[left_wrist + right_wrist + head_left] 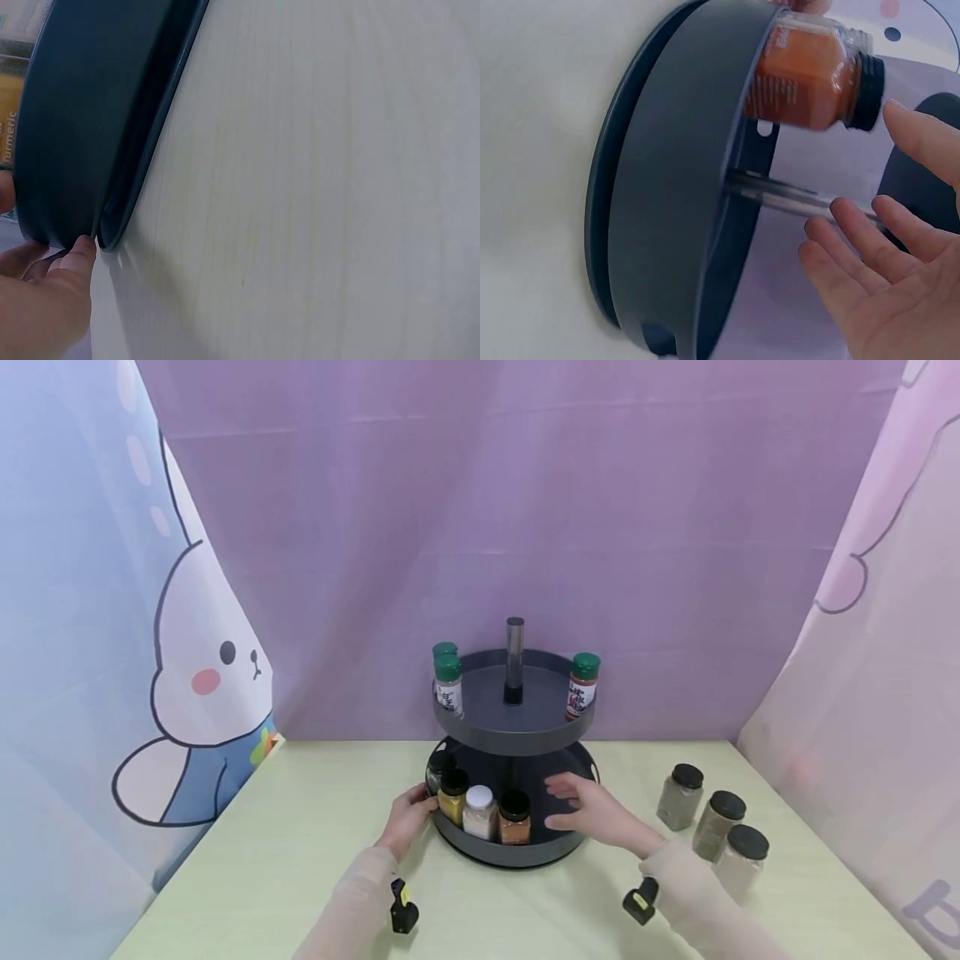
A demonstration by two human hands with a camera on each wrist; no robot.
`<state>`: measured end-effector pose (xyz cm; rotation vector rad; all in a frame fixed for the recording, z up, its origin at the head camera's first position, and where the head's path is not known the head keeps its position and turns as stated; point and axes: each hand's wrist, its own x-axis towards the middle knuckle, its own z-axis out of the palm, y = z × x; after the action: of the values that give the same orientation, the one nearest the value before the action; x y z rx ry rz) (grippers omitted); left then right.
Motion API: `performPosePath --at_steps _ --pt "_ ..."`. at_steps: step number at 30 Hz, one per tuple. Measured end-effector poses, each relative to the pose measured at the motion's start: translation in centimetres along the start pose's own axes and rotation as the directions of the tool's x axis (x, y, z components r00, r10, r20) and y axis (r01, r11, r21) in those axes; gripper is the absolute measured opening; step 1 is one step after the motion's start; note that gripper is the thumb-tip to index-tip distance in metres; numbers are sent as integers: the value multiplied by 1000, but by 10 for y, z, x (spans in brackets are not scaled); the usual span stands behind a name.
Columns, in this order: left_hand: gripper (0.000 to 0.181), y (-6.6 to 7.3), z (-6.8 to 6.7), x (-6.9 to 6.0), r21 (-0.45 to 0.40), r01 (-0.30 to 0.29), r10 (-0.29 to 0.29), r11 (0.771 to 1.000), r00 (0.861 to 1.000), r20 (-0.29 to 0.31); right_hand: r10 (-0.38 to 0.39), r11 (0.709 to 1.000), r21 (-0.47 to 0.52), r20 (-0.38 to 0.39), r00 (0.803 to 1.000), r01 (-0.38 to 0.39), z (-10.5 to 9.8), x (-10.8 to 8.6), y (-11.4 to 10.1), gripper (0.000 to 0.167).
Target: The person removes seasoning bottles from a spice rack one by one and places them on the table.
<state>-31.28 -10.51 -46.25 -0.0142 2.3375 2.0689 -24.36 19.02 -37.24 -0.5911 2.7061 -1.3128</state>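
A dark grey two-tier turntable rack (pixel 517 858) stands on the table. My left hand (pixel 408 818) grips the lower tier's rim at its left side; in the left wrist view the thumb lies at the rim's inner side, other fingers outside. My right hand (pixel 596 814) is held over the lower tier's right part, fingers spread and holding nothing. Along the lower tier's front left stand a yellow turmeric jar (pixel 452 806), a white-lidded jar (pixel 479 818) and a black-lidded jar of orange-red spice (pixel 802 79). Another dark-lidded jar (pixel 441 765) stands behind them, partly hidden.
The upper tier (pixel 525 742) carries green-capped bottles, a red one (pixel 582 685) at right and two at left (pixel 449 687), around a central post (pixel 514 660). Three black-lidded jars (pixel 680 797) stand on the table at right. A purple curtain (pixel 525 510) hangs behind.
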Motion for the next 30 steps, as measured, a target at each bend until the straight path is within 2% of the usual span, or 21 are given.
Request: performPosePath --at_steps 6,13,21,25,30 --pt "53 0 -1 1 7 11 -11 1000 1000 3 -25 1000 7 15 1000 25 17 11 1 55" --pt "55 -2 -1 1 8 -3 3 1000 1000 4 -64 998 13 38 997 64 31 22 2 55" --pt "55 -2 -2 1 -12 -11 11 1000 1000 8 -48 997 55 66 997 44 45 30 2 51" --pt "54 -2 -2 0 -13 -7 7 1000 1000 3 -28 997 67 57 998 25 51 31 3 48" --pt "53 -1 -1 0 -14 3 -3 1000 1000 -2 -2 998 63 34 999 0 56 31 4 53"
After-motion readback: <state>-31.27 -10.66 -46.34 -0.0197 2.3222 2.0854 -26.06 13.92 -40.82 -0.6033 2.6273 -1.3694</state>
